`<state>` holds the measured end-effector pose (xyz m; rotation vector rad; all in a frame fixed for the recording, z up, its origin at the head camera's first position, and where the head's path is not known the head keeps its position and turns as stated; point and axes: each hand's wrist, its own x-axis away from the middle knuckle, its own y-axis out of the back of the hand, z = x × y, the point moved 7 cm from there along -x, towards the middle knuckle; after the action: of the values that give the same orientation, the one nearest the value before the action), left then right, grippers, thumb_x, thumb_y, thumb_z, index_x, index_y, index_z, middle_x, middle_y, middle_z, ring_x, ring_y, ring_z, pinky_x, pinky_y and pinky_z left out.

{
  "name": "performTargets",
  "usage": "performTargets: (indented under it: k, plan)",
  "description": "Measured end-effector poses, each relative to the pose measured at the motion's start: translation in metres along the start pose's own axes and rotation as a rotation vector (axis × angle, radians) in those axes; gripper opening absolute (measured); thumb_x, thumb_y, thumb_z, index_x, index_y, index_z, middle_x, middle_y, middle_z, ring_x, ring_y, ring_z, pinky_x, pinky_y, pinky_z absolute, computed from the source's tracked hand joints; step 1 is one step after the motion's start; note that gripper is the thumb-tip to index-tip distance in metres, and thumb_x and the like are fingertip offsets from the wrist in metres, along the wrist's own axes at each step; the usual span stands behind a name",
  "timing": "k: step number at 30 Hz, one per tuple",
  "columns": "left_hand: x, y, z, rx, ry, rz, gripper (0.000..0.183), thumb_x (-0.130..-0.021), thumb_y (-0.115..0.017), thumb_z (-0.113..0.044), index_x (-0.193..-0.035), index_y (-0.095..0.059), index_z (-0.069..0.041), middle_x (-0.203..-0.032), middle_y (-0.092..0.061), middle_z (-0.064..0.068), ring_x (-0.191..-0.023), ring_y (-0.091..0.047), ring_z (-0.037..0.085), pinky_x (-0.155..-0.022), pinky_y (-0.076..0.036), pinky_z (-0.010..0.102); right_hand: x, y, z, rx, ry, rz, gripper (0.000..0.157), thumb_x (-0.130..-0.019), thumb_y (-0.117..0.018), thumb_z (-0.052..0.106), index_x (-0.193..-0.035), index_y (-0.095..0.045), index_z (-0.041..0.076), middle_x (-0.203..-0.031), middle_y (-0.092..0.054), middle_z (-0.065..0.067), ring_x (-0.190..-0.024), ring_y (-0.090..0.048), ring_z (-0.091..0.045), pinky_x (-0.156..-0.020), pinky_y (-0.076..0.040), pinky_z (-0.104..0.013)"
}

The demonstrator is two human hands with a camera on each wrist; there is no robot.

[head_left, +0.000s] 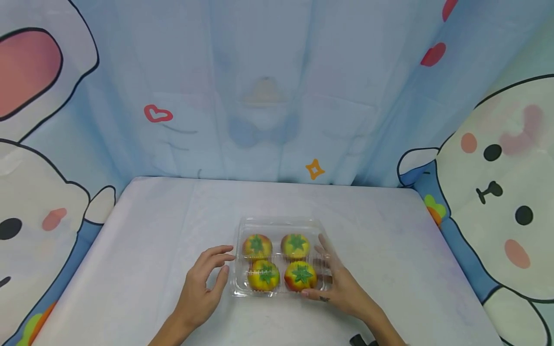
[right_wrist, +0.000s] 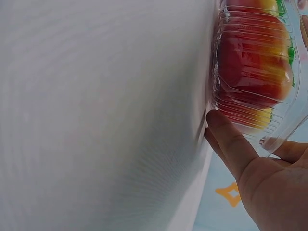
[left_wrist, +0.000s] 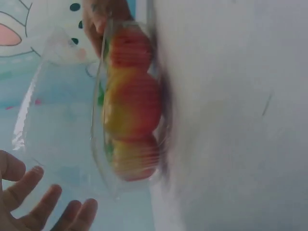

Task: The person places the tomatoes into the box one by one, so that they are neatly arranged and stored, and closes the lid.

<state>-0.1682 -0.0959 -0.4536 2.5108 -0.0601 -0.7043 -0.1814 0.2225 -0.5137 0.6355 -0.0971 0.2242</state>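
Note:
A clear plastic clamshell box (head_left: 282,288) sits on the table, holding several round red-and-yellow fruits (head_left: 300,276) topped by green star-shaped leaves. In the left wrist view its clear lid (left_wrist: 62,110) stands raised at an angle above the tray. My right hand (head_left: 339,283) grips the box's right end, thumb at the front edge and fingers along the side. Two of its fingers (right_wrist: 228,134) reach low by the tray's base in the right wrist view. My left hand (head_left: 201,283) hovers just off the left edge, fingers spread and holding nothing.
A white cloth covers the table (head_left: 151,230). A small black object (head_left: 358,340) lies at the front edge by my right forearm. Behind and at both sides hangs a blue cartoon-print curtain (head_left: 268,48).

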Motion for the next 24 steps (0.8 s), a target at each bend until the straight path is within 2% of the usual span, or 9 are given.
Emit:
performTargets:
  k: [5,9,14,18,20,22,24]
  plan:
    - [0.010,-0.007,0.010,0.117,0.176,0.027,0.024,-0.102,-0.061,0.000,-0.114,-0.072,-0.018,-0.143,-0.064,0.006,-0.127,-0.067,0.033,-0.092,-0.065,0.034,0.001,0.002,0.002,0.050,0.051,-0.021,0.137,-0.074,-0.095,0.051,-0.172,-0.001,0.031,-0.177,-0.025,-0.014,-0.156,-0.037,-0.047,-0.121,-0.035,-0.075]
    - [0.013,-0.013,0.017,0.183,0.336,0.085,0.022,-0.096,-0.068,0.000,-0.109,-0.071,-0.018,-0.150,-0.057,0.013,-0.130,-0.063,0.037,-0.089,-0.064,0.026,0.001,0.002,0.001,0.071,0.046,-0.022,0.138,-0.073,-0.095,0.051,-0.172,0.001,0.033,-0.175,-0.029,-0.015,-0.153,-0.042,-0.047,-0.121,-0.036,-0.074]
    - [0.015,-0.023,0.025,0.180,0.471,0.186,0.027,-0.090,-0.076,-0.005,-0.113,-0.066,-0.015,-0.145,-0.058,0.010,-0.124,-0.061,0.028,-0.080,-0.061,0.020,0.001,0.003,0.002,0.061,0.065,-0.031,0.138,-0.071,-0.097,0.048,-0.172,-0.005,0.029,-0.177,-0.026,-0.013,-0.158,-0.033,-0.047,-0.123,-0.030,-0.075]
    - [0.018,-0.028,0.033,0.169,0.538,0.260,0.039,-0.090,-0.079,-0.014,-0.123,-0.059,-0.013,-0.136,-0.062,0.009,-0.109,-0.064,0.020,-0.072,-0.059,0.022,0.001,0.002,0.002,0.040,0.078,-0.025,0.137,-0.070,-0.098,0.045,-0.172,-0.009,0.027,-0.179,-0.020,-0.011,-0.160,-0.028,-0.047,-0.124,-0.029,-0.075]
    - [0.021,-0.031,0.037,0.196,0.590,0.319,0.039,-0.093,-0.077,-0.020,-0.124,-0.056,-0.009,-0.125,-0.066,0.011,-0.093,-0.067,0.019,-0.064,-0.058,0.024,0.001,0.002,0.001,0.042,0.082,-0.022,0.138,-0.070,-0.098,0.045,-0.172,-0.008,0.028,-0.178,-0.022,-0.012,-0.159,-0.031,-0.048,-0.123,-0.030,-0.075]
    - [0.024,-0.034,0.041,0.246,0.644,0.392,0.033,-0.096,-0.073,-0.026,-0.117,-0.059,-0.005,-0.113,-0.071,0.011,-0.077,-0.066,0.017,-0.056,-0.055,0.025,0.001,0.002,0.000,0.038,0.096,-0.012,0.138,-0.071,-0.098,0.044,-0.172,-0.005,0.027,-0.178,-0.022,-0.013,-0.159,-0.031,-0.049,-0.122,-0.030,-0.076]
    - [0.027,-0.038,0.044,0.304,0.689,0.465,0.030,-0.099,-0.069,-0.030,-0.106,-0.063,-0.001,-0.095,-0.073,0.009,-0.063,-0.061,0.015,-0.050,-0.052,0.024,0.002,0.004,-0.002,0.023,0.120,0.005,0.135,-0.072,-0.098,0.041,-0.172,-0.010,0.024,-0.179,-0.017,-0.013,-0.160,-0.027,-0.050,-0.121,-0.030,-0.078]
